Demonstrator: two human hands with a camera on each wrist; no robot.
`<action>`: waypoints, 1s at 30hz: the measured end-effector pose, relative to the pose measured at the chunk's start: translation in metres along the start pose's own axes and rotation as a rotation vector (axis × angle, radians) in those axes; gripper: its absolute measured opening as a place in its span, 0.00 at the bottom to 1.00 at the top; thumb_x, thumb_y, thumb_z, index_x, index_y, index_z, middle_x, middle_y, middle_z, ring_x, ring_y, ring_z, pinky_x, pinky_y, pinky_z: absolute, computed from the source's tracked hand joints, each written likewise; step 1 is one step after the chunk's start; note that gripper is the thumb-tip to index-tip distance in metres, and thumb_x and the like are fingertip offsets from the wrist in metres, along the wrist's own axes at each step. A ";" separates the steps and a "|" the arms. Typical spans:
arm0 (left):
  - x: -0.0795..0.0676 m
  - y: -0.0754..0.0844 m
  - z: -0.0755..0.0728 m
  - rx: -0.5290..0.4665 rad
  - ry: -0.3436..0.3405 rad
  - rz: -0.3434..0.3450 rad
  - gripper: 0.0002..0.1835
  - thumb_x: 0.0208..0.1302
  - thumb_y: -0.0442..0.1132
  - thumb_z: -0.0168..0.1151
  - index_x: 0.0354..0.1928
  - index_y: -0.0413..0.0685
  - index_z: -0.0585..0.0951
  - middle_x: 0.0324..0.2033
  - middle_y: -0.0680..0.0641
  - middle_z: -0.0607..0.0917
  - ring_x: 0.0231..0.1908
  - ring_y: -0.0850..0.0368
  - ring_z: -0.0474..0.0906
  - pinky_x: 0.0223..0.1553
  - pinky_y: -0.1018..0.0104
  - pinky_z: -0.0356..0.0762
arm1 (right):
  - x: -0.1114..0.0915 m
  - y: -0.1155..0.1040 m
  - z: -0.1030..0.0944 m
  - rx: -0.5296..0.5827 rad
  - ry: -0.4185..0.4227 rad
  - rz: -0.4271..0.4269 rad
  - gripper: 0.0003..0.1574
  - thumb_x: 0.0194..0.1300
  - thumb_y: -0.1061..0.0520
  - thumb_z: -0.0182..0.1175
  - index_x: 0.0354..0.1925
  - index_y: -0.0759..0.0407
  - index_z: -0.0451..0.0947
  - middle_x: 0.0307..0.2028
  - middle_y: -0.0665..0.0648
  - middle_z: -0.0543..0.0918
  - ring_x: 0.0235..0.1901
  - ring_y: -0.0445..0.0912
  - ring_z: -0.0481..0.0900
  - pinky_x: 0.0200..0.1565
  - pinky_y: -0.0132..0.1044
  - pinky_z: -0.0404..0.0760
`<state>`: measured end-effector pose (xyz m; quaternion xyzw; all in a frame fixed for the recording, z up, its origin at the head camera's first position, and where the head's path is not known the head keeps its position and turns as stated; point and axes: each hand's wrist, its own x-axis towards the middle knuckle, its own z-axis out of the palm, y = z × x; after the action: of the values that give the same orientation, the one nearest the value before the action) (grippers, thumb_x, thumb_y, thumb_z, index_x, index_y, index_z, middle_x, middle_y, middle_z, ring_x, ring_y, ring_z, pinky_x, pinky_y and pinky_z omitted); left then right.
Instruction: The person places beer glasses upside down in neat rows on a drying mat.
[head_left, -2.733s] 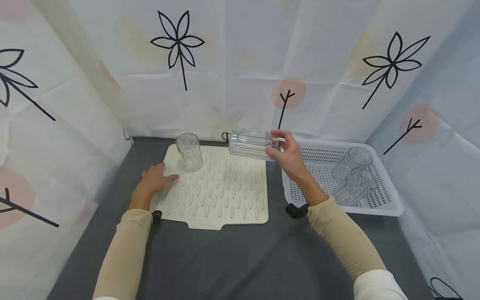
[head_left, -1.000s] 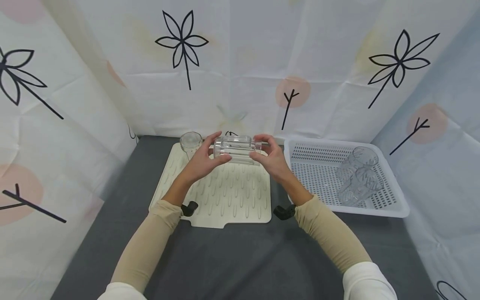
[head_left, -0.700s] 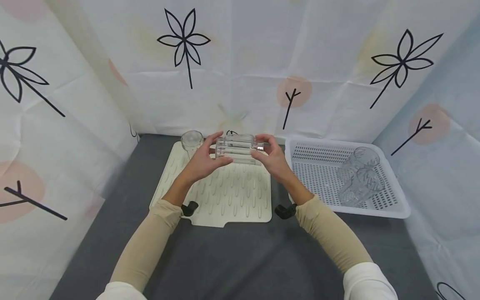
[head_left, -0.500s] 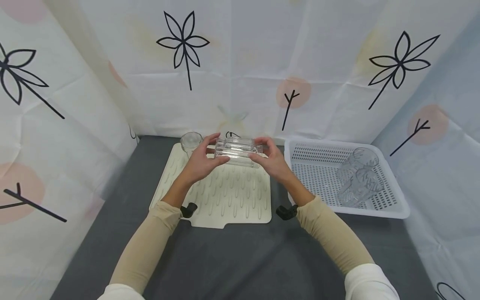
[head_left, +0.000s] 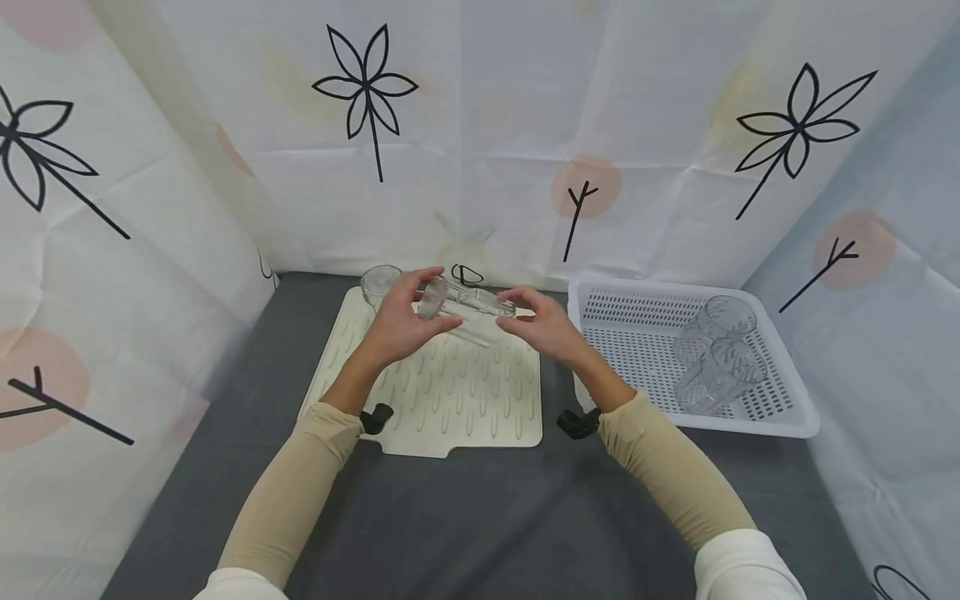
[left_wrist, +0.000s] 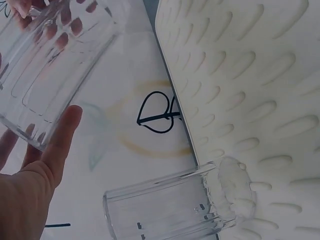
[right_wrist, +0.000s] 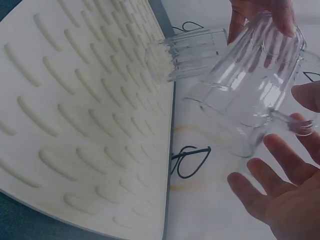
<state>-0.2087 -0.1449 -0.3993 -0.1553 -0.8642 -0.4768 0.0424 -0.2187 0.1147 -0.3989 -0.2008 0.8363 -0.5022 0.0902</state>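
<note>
A clear, ribbed glass mug (head_left: 471, 298) is held on its side over the cream drying mat (head_left: 450, 392), its handle showing in the right wrist view. My left hand (head_left: 401, 321) grips its left end, thumb below and fingers above. At the right end, my right hand (head_left: 543, 325) holds it between thumb and fingers; in the right wrist view several of those fingers (right_wrist: 280, 160) are spread beside the glass. Another clear glass (head_left: 378, 283) stands on the mat's back left corner, partly hidden by my left hand. The left wrist view shows that standing glass (left_wrist: 162, 205) too.
To the right, a white perforated plastic basket (head_left: 622, 358) contains two clear glasses (head_left: 720, 367) at its right side. Mat and basket rest on a dark grey table (head_left: 480, 517). A white patterned curtain (head_left: 495, 108) surrounds the table's back and sides.
My left hand left the mat's left edge and took hold of the mug that my right hand brought over from the right. Most recently the mug has turned, its right end tipping lower.
</note>
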 end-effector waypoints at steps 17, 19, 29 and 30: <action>0.001 0.002 0.008 0.155 -0.004 0.079 0.39 0.51 0.56 0.72 0.66 0.65 0.68 0.60 0.48 0.68 0.55 0.53 0.69 0.54 0.50 0.74 | 0.002 -0.012 0.012 -0.173 -0.048 -0.047 0.23 0.69 0.44 0.55 0.57 0.53 0.76 0.56 0.55 0.80 0.60 0.51 0.76 0.63 0.49 0.74; 0.001 0.002 0.009 0.167 -0.005 0.084 0.39 0.51 0.56 0.72 0.66 0.64 0.69 0.60 0.48 0.68 0.56 0.53 0.69 0.54 0.50 0.74 | 0.002 -0.012 0.014 -0.174 -0.046 -0.053 0.22 0.70 0.44 0.55 0.56 0.53 0.77 0.55 0.55 0.81 0.58 0.51 0.78 0.61 0.49 0.76; 0.002 0.003 0.012 0.220 -0.017 0.112 0.40 0.48 0.54 0.75 0.65 0.57 0.71 0.59 0.49 0.69 0.58 0.50 0.69 0.56 0.51 0.74 | 0.004 -0.014 0.019 -0.225 -0.047 -0.036 0.20 0.71 0.45 0.53 0.53 0.53 0.79 0.50 0.53 0.84 0.52 0.49 0.82 0.52 0.48 0.80; 0.002 0.003 0.012 0.223 -0.018 0.116 0.40 0.48 0.54 0.75 0.64 0.57 0.71 0.59 0.49 0.69 0.58 0.51 0.69 0.56 0.51 0.74 | 0.004 -0.015 0.019 -0.238 -0.040 -0.035 0.20 0.71 0.45 0.53 0.52 0.53 0.80 0.49 0.54 0.85 0.51 0.49 0.82 0.52 0.47 0.81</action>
<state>-0.2086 -0.1328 -0.4030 -0.2035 -0.9018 -0.3730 0.0791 -0.2120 0.0911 -0.3946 -0.2344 0.8845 -0.3966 0.0737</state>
